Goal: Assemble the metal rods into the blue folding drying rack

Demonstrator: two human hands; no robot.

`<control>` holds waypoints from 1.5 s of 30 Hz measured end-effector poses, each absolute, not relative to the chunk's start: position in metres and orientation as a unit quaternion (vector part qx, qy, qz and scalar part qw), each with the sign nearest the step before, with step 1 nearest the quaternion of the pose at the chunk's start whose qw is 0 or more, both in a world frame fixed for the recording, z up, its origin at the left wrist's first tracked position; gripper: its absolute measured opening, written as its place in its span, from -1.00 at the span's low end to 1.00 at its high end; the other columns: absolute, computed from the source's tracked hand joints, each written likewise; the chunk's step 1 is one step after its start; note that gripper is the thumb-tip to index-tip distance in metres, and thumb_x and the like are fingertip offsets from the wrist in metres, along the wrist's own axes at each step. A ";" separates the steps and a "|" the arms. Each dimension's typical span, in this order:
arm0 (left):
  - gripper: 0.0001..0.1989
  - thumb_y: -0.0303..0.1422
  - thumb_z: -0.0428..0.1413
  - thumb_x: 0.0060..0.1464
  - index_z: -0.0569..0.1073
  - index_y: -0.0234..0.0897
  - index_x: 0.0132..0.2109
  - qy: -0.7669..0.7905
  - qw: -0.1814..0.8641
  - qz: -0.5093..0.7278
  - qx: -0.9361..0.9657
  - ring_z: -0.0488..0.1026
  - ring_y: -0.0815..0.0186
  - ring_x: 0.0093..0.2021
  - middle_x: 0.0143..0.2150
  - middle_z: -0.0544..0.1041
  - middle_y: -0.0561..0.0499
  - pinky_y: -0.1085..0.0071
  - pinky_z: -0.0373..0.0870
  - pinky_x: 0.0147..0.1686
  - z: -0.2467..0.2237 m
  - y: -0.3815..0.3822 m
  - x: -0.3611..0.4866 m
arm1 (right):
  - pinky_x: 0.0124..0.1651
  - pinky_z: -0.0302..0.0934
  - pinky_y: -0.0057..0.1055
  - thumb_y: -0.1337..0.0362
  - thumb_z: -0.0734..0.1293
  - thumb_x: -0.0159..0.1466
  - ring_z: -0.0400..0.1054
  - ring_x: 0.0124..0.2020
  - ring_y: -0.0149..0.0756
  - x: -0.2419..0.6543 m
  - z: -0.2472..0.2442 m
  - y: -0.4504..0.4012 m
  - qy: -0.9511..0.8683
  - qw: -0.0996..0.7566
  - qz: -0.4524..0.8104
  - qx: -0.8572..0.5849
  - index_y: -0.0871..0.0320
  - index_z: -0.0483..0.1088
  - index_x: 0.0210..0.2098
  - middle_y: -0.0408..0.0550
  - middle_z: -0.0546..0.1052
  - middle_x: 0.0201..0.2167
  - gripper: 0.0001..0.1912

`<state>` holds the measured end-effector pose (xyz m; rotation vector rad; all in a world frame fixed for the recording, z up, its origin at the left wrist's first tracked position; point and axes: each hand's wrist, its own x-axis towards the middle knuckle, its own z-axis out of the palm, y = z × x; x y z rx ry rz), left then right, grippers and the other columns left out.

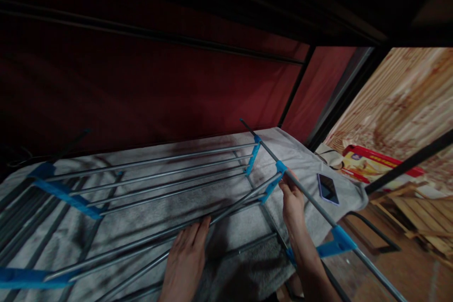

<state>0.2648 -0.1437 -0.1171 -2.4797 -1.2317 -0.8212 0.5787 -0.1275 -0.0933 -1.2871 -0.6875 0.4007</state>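
left hand (187, 255), lower centre, over a slim grey metal rod (244, 199), grip unclear; right hand (293, 200), centre-right, pinches a bright-blue plastic joint (281, 167); even support should help.

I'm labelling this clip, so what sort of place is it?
Probably a sleeping area, perhaps a lower bunk: a grey fleecy blanket covers the bed-like surface, a dark frame stands around it, and a dark-red panel backs it.
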 end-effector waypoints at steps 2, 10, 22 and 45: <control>-0.48 -0.66 -0.09 0.13 0.35 -0.31 0.20 -0.417 0.130 -0.284 -0.854 0.53 0.24 -0.11 -0.03 0.57 -0.07 0.30 0.39 -0.03 -0.114 -0.141 0.265 | 0.36 0.05 -0.12 0.12 0.38 0.15 0.28 0.24 -0.14 0.577 -0.092 -0.127 -0.307 0.731 0.184 -0.581 0.00 0.32 0.26 -0.05 0.41 0.23 -0.33; -0.45 -0.70 -0.13 0.08 0.38 -0.32 0.17 -0.394 0.175 -0.294 -0.853 0.51 0.24 -0.14 -0.07 0.58 -0.07 0.29 0.32 -0.02 -0.097 -0.133 0.262 | 0.37 0.03 -0.10 0.12 0.39 0.12 0.30 0.22 -0.11 0.577 -0.090 -0.123 -0.291 0.734 0.190 -0.583 0.05 0.34 0.24 0.00 0.41 0.23 -0.31; -0.74 -0.46 -0.02 0.32 0.46 -0.33 0.07 -0.366 0.208 -0.324 -0.848 0.44 0.24 -0.32 -0.28 0.54 -0.04 0.27 0.26 -0.21 -0.055 -0.108 0.264 | 0.34 0.05 -0.10 0.08 0.37 0.11 0.29 0.23 -0.09 0.570 -0.085 -0.128 -0.296 0.720 0.182 -0.600 0.05 0.35 0.23 0.00 0.43 0.22 -0.32; -0.63 -0.65 -0.12 0.18 0.48 -0.30 -0.03 -0.351 0.228 -0.267 -0.868 0.46 0.23 -0.33 -0.30 0.54 -0.05 0.27 0.32 -0.24 -0.029 -0.094 0.263 | 0.34 0.06 -0.09 0.11 0.37 0.14 0.31 0.22 -0.10 0.567 -0.090 -0.126 -0.309 0.726 0.172 -0.590 0.07 0.36 0.21 0.01 0.39 0.25 -0.36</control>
